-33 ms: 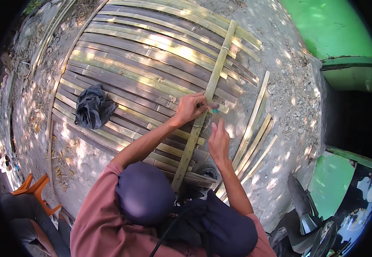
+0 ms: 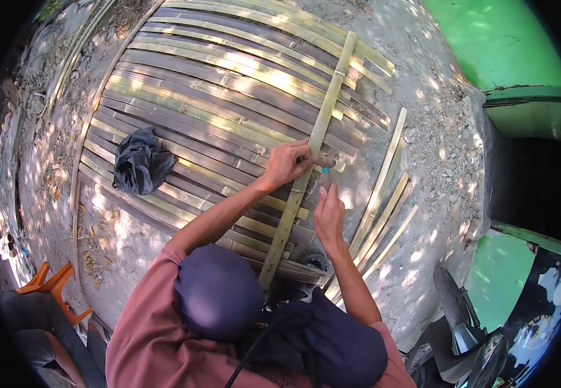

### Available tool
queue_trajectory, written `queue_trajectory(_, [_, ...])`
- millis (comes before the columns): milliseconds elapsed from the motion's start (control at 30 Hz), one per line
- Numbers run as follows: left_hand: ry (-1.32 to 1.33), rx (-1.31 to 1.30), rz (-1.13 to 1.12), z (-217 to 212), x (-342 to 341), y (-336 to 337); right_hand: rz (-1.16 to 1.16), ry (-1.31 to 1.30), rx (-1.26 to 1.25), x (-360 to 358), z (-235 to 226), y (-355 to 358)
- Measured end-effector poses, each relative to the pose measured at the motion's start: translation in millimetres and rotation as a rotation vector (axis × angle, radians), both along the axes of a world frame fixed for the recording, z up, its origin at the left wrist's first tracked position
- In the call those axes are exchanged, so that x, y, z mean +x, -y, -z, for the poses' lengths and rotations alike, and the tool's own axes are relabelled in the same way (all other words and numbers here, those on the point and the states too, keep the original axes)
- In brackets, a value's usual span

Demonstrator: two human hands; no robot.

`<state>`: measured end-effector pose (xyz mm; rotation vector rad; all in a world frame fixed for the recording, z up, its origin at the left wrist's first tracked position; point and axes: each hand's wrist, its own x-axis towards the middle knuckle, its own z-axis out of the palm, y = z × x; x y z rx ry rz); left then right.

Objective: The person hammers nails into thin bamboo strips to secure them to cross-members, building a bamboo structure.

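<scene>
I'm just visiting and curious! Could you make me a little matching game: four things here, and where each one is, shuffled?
Things:
1. hammer
2. black bag
3. orange chair
4. left hand

Places:
A. at the picture's lower left
B. at the crosswise strip
C. gripped in the right hand
D. crumpled on the bamboo slats

Pairs: 1-C, 2-D, 3-A, 4-B

Right fingers [image 2: 333, 193] grip a hammer [image 2: 325, 172]; left fingers [image 2: 298, 151] seemingly touch bamboo [image 2: 323, 121].
</scene>
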<state>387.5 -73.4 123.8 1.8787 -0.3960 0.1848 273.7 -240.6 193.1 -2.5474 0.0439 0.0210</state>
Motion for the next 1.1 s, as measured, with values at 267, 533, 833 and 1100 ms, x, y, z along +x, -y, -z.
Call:
queue_trajectory(267, [-0.026,0.040,-0.007,4.0,-3.0,-5.9,0.093,0.167,0.201,2.6,-54.7,-19.9])
queue_trajectory(533, [-0.019,0.008,-0.004,4.3,-3.5,-3.3,0.024,0.125,0.108,-8.4,-40.0,-7.7])
queue_trajectory(833, [-0.064,-0.007,0.014,1.7,-2.4,-4.9,0.029,0.161,0.143,1.2,-51.8,-19.0])
queue_trajectory(1100, [-0.037,0.053,0.003,8.7,-1.9,-9.4,0.041,-0.108,0.129,12.6,-47.6,-20.6])
